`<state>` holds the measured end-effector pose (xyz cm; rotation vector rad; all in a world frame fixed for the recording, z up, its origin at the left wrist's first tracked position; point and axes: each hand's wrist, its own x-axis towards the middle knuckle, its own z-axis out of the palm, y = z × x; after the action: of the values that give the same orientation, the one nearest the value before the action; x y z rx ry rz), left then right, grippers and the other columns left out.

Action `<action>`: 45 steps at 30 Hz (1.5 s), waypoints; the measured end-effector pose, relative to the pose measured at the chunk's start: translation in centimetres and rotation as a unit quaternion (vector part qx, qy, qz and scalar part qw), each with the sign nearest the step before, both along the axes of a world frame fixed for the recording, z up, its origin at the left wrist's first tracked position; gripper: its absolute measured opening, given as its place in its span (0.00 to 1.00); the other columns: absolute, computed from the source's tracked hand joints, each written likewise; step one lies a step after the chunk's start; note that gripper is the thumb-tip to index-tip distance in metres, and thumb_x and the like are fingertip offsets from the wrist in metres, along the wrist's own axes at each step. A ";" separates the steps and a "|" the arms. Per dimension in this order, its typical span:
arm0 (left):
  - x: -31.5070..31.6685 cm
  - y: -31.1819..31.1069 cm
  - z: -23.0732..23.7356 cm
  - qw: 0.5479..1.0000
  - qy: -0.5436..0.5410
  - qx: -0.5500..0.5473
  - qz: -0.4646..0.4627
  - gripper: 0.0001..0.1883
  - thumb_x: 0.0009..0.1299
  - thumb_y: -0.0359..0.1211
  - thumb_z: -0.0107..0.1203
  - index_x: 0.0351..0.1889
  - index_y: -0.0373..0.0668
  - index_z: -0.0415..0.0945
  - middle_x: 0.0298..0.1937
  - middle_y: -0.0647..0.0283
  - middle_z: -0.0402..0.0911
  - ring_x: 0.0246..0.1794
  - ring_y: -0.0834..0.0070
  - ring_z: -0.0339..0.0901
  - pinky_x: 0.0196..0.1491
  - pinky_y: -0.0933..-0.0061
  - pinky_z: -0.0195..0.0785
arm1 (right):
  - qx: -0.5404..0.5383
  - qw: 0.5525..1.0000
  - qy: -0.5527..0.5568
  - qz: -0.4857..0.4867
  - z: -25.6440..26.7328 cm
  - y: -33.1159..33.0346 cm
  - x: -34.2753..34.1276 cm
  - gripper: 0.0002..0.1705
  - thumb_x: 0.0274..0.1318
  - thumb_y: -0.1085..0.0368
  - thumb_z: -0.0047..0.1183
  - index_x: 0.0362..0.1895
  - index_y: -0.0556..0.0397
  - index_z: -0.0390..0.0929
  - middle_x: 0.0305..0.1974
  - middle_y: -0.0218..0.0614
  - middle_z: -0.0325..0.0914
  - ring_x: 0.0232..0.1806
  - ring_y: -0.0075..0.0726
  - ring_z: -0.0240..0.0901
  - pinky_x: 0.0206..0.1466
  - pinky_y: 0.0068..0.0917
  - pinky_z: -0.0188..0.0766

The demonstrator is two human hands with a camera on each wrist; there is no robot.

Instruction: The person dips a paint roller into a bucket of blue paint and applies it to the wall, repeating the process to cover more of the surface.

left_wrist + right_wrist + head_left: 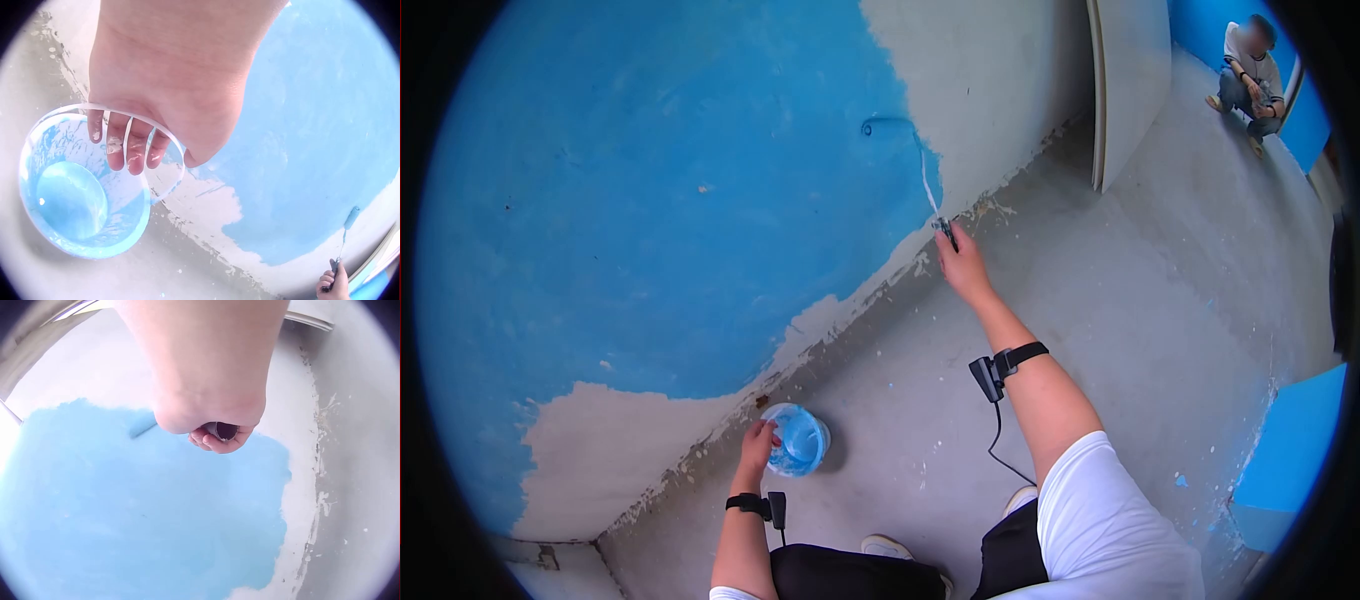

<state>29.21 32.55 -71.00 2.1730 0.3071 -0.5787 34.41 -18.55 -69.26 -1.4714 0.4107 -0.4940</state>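
Observation:
My right hand (962, 262) grips the dark handle (225, 430) of a paint roller, its fingers wrapped round it. The roller's blue sleeve (352, 217) lies against the painted wall close to the edge of the blue patch, at the end of a thin pale rod (927, 180). Low beside the wall, my left hand (755, 447) holds the white bail handle (170, 132) of a paint bucket (134, 228), fingers hooked under it. Light blue paint (72, 199) pools in the bucket, and smears cover its inner wall. White flecks mark the left fingers (135, 150).
Blue paint (650, 200) covers much of the wall, bordered by bare whitish wall (980, 90). Grey floor (960, 420) carries paint spots. A pale panel (1130, 90) leans upright farther along. Another person (1255, 80) squats at far right; a blue panel (1290, 450) stands nearer.

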 end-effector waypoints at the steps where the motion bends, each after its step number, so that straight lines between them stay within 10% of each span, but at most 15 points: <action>1: 0.0 0.1 -0.1 1.000 0.001 0.001 0.000 0.16 0.69 0.41 0.51 0.42 0.36 0.78 0.25 0.61 0.79 0.28 0.74 0.76 0.36 0.73 0.66 | -0.045 0.999 0.009 -0.006 -1.1 0.0 -0.3 0.15 0.67 0.56 0.49 0.48 0.54 0.74 0.22 0.32 0.72 0.23 0.28 0.69 0.28 0.30 0.65; 8: 0.0 -0.1 0.1 1.000 0.002 -0.006 0.003 0.16 0.70 0.41 0.50 0.42 0.36 0.77 0.25 0.61 0.78 0.27 0.74 0.75 0.35 0.73 0.66 | -0.125 0.986 0.108 0.014 -6.0 1.9 -3.9 0.21 0.65 0.52 0.49 0.53 0.53 0.74 0.35 0.52 0.80 0.40 0.58 0.78 0.43 0.41 0.71; 15: 0.1 0.0 0.2 1.000 0.012 -0.004 0.002 0.16 0.71 0.40 0.48 0.42 0.37 0.77 0.25 0.62 0.78 0.26 0.76 0.75 0.34 0.75 0.65 | -0.160 0.981 0.111 0.013 -7.7 1.0 -5.8 0.21 0.65 0.51 0.49 0.53 0.52 0.73 0.36 0.52 0.80 0.42 0.63 0.76 0.44 0.44 0.71; 18: 0.0 0.0 0.5 1.000 0.014 -0.006 0.010 0.16 0.71 0.40 0.48 0.43 0.37 0.77 0.25 0.63 0.78 0.27 0.76 0.75 0.35 0.75 0.65 | -0.160 0.978 0.130 -0.011 -9.1 0.8 -5.5 0.19 0.66 0.51 0.49 0.50 0.52 0.74 0.30 0.48 0.79 0.34 0.54 0.78 0.39 0.41 0.71; 23: -0.3 0.2 0.4 1.000 0.019 0.000 -0.004 0.15 0.72 0.44 0.46 0.42 0.44 0.76 0.25 0.67 0.78 0.27 0.78 0.75 0.33 0.76 0.61 | 0.293 0.947 0.126 0.026 -5.5 0.3 -2.8 0.15 0.70 0.48 0.44 0.49 0.42 0.70 0.19 0.26 0.61 0.17 0.18 0.57 0.19 0.21 0.57; 27: -0.2 0.4 0.3 1.000 0.022 -0.002 -0.007 0.15 0.72 0.43 0.46 0.43 0.44 0.76 0.25 0.67 0.78 0.27 0.79 0.75 0.33 0.77 0.61 | 0.399 0.911 0.107 0.016 -4.1 1.2 -1.8 0.17 0.70 0.46 0.42 0.50 0.42 0.68 0.19 0.25 0.60 0.16 0.19 0.55 0.19 0.21 0.56; 36: 0.2 0.5 -0.2 1.000 0.026 0.006 -0.010 0.14 0.73 0.43 0.46 0.43 0.43 0.75 0.24 0.67 0.77 0.27 0.79 0.75 0.33 0.78 0.61 | 0.197 0.960 0.178 0.083 -10.8 5.0 -3.7 0.18 0.70 0.47 0.42 0.46 0.46 0.70 0.18 0.32 0.63 0.14 0.27 0.61 0.15 0.28 0.59; 45: 0.2 0.7 -0.3 1.000 0.031 0.003 -0.007 0.14 0.73 0.43 0.46 0.43 0.44 0.75 0.25 0.68 0.77 0.27 0.80 0.75 0.33 0.78 0.61 | -0.125 0.959 0.208 0.147 -12.6 3.1 -6.4 0.22 0.66 0.48 0.46 0.48 0.53 0.76 0.39 0.52 0.80 0.44 0.62 0.75 0.47 0.46 0.70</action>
<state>29.39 33.21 -71.28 2.1688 0.3265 -0.6541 28.05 -15.42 -81.81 -1.8528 0.4593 0.0079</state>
